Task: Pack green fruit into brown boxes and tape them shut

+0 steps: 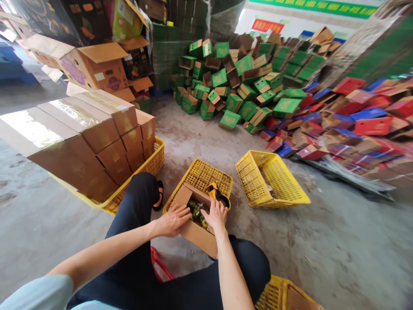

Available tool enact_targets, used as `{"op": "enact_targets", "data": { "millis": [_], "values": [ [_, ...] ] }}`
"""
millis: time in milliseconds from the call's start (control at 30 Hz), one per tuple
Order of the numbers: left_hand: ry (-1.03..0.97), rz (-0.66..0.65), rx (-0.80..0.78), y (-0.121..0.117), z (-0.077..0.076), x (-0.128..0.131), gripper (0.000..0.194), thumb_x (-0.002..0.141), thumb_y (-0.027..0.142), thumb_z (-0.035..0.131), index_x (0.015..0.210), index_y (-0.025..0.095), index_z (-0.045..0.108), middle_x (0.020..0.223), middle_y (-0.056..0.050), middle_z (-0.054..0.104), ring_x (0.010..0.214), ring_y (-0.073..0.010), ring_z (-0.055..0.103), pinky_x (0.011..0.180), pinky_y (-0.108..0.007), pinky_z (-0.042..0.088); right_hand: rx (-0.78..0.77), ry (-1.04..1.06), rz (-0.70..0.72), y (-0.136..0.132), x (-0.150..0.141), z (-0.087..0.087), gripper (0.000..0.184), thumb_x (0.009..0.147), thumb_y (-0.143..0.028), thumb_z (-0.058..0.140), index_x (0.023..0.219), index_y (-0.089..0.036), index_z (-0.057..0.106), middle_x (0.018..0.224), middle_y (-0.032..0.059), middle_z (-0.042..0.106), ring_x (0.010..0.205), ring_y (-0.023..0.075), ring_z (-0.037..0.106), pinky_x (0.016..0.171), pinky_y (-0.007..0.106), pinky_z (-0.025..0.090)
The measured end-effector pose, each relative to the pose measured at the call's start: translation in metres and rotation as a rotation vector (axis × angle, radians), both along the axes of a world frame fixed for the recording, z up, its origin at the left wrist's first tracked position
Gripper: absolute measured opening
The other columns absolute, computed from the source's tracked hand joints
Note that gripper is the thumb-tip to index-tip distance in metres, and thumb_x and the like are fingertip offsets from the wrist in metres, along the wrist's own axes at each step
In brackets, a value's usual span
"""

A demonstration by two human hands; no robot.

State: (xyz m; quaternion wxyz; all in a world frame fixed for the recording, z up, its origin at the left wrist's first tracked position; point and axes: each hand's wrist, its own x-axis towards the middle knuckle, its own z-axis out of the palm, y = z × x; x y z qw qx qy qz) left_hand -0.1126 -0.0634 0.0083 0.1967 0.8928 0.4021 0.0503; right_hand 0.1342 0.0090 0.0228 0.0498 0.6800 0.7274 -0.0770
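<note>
Hundreds of small folded boxes, green (pixel 245 82) at the back and red and blue (pixel 361 116) to the right, lay heaped across the concrete floor (pixel 338 241), and a stack of taped brown cartons (pixel 80 137) sat on a yellow crate (pixel 151 165) to the left. Nearer, an empty yellow basket (pixel 271 178) lay tipped beside a second yellow basket (pixel 206 176), upside down, which served as a low bench. On it rested an open cardboard box (pixel 196 232), between the seated person's knees, with small green fruit (pixel 197 213) showing inside, too blurred to name. The left hand (pixel 172 220) lay flat with fingers spread on the box's near-left flap, and the right hand (pixel 217 214) pressed down over the contents with fingers apart, pinching nothing that could be seen. A yellow tape dispenser (pixel 217 193) lay just behind the right hand, touching the box's far edge. By the look of it, the step in hand was settling the fruit and pressing the contents level; the next move would call for folding the flaps shut evenly while holding them down, then reaching for the dispenser
</note>
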Motion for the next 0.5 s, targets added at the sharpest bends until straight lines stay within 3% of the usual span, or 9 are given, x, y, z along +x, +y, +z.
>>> {"op": "enact_targets", "data": {
  "millis": [133,200,333,500],
  "values": [
    [-0.059,-0.05,0.064,0.025,0.007,0.03,0.054,0.093,0.023,0.059,0.146,0.016,0.054,0.146,-0.015,0.062,0.14,-0.0292,0.054,0.119,-0.041,0.037,0.015,-0.034,0.013,-0.003,0.0,-0.004,0.076,0.09,-0.037,0.063,0.158,-0.017,0.037,0.16,0.0177,0.045,0.151,0.0369,0.032,0.122,0.057,0.019],
    [-0.044,-0.018,0.107,0.038,0.007,0.041,0.035,0.096,0.02,0.053,0.127,0.016,0.068,0.122,-0.016,0.073,0.124,-0.0291,0.064,0.117,-0.043,0.038,0.04,-0.045,0.029,-0.005,0.001,-0.007,0.077,0.088,-0.033,0.063,0.158,-0.016,0.036,0.16,0.0179,0.045,0.151,0.0371,0.032,0.122,0.058,0.019],
    [-0.007,-0.026,0.14,0.058,0.011,0.04,0.021,0.095,0.026,0.059,0.103,0.02,0.077,0.097,-0.012,0.076,0.11,-0.0323,0.066,0.124,-0.057,0.023,0.1,-0.045,0.044,-0.007,0.004,-0.012,0.078,0.087,-0.032,0.063,0.158,-0.015,0.036,0.158,0.0194,0.046,0.15,0.0385,0.033,0.122,0.059,0.021],
    [0.015,-0.06,0.251,0.067,0.04,0.002,0.022,0.095,0.036,0.063,0.1,0.021,0.078,0.104,-0.011,0.073,0.119,-0.033,0.059,0.13,-0.053,0.011,0.165,0.012,0.063,-0.007,0.004,-0.014,0.076,0.09,-0.038,0.061,0.157,-0.011,0.038,0.158,0.0206,0.045,0.148,0.04,0.034,0.121,0.059,0.023]
  ]
}}
